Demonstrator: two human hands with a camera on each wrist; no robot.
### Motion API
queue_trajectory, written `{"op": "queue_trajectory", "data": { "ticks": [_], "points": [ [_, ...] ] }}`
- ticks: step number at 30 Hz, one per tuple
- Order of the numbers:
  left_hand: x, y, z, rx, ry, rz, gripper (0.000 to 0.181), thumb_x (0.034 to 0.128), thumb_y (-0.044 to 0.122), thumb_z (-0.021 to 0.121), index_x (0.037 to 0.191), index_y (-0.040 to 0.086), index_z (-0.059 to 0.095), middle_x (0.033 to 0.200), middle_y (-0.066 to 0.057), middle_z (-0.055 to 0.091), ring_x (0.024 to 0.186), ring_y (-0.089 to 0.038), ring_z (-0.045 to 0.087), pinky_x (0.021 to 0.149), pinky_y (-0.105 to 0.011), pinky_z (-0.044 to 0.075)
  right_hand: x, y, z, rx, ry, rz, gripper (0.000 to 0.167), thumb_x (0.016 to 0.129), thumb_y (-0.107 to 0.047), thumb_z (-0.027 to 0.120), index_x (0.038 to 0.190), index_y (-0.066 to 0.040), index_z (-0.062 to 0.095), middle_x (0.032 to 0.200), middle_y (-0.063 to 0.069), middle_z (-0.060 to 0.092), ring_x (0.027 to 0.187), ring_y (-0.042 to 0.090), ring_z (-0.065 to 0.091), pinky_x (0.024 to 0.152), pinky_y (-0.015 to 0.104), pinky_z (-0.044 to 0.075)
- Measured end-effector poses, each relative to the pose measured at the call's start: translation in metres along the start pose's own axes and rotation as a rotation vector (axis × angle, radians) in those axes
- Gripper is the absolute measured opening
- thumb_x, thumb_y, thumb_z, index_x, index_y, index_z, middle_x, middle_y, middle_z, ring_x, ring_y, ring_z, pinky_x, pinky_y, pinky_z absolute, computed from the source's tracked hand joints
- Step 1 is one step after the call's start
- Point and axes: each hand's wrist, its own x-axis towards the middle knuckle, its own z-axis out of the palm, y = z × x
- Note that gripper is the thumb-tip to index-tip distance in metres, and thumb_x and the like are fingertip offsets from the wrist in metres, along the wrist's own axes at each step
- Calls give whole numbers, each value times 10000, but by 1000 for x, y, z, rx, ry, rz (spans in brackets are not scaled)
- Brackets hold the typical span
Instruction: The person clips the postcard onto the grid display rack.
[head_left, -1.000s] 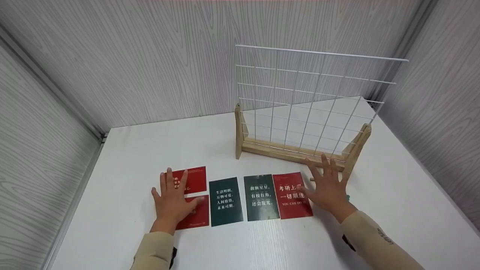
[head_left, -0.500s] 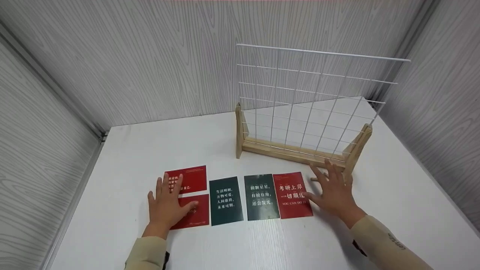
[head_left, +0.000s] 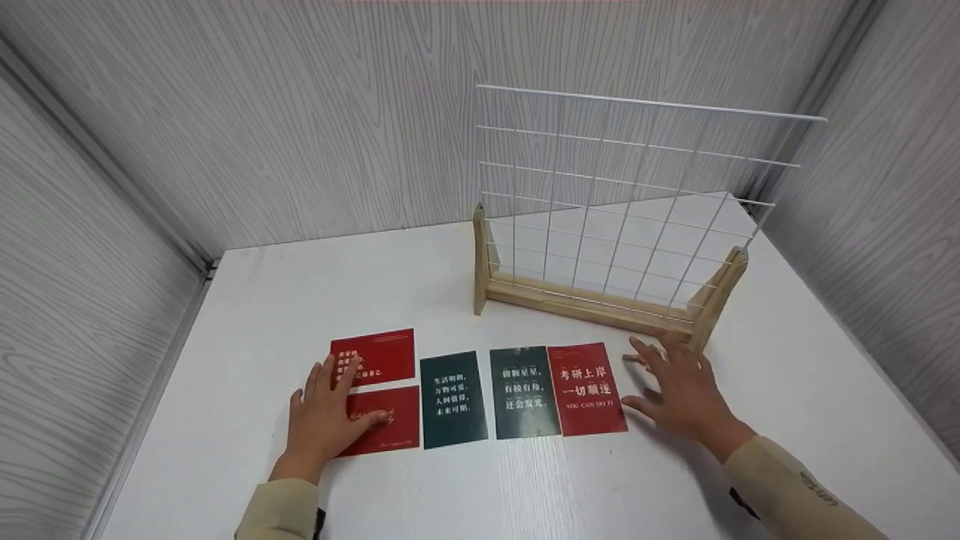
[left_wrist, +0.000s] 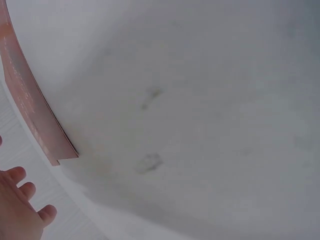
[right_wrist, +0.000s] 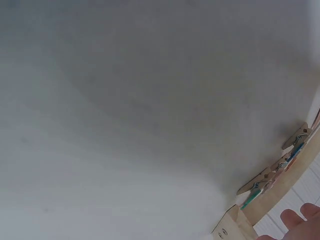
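Observation:
My left hand (head_left: 319,420) is spread over the left edges of two red cards, an upper red card (head_left: 394,352) and a lower red card (head_left: 401,427) with white writing. Whether it touches them I cannot tell. My right hand (head_left: 686,390), fingers apart and slightly bent, holds nothing visible beside the wooden rack foot. Wooden clothespins (right_wrist: 255,181) lie near it in the right wrist view, some with coloured parts; the head view shows one clothespin end (head_left: 632,358). Between the hands lie a dark green card (head_left: 454,427), a second green card (head_left: 525,427) and another red card (head_left: 581,420).
A white wire grid (head_left: 611,180) stands upright in a wooden base (head_left: 570,301) behind the cards, at the right. The white tabletop (head_left: 337,285) runs to a grey wood-grain wall (head_left: 337,127). Side panels stand at left and right.
My left hand has drawn back to the left and down, uncovering more of the red cards. My right hand has moved right and toward me, off the right-hand red card. The cards stay put.

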Motion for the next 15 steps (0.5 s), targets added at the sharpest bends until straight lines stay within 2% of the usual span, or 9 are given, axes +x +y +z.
{"op": "queue_trajectory", "data": {
  "ticks": [7,15],
  "points": [
    [-3,-8,-1,-22,27,37,1008,654,449,823,1471,102,344,1469,-224,276,1330,-425,233,1018,-657,246,-8,5,-6,7,-50,4,909,723,-469,791,1468,-224,332,1477,180,290,1314,402,281,995,666,248],
    [-4,-17,-6,-70,-53,-27,1046,687,517,787,1497,92,280,1474,-238,262,1333,-422,234,1016,-662,243,-14,13,-10,-16,-116,1,920,746,-533,748,1485,-205,310,1484,188,279,1300,422,317,973,659,311]
  ]
}}
